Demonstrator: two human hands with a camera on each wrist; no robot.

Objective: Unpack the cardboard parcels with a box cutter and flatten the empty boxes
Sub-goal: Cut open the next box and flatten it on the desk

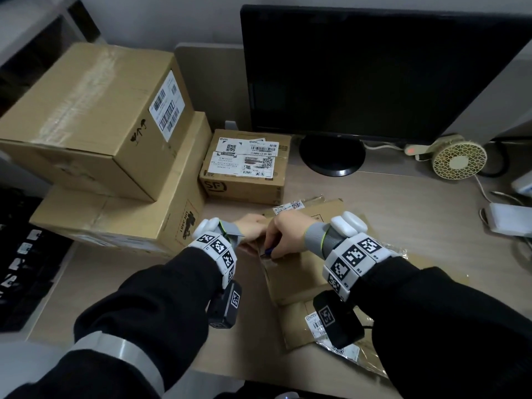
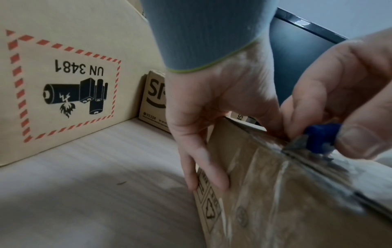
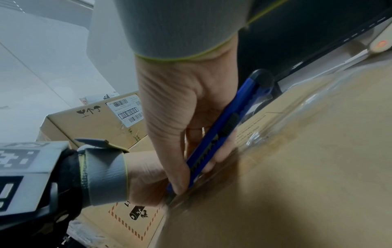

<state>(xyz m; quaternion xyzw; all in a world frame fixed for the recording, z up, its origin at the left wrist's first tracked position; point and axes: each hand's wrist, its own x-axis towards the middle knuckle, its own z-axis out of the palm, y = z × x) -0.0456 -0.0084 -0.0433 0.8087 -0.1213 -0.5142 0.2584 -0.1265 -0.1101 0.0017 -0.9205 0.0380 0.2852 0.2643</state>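
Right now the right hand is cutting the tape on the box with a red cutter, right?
Not quite: the cutter is blue, not red, as the right wrist view shows. The right hand does hold it at the taped seam of the box.

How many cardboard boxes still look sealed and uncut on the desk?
3: the large box atop the UN 3481 box, and the SF box beside the monitor. Others may be hidden.
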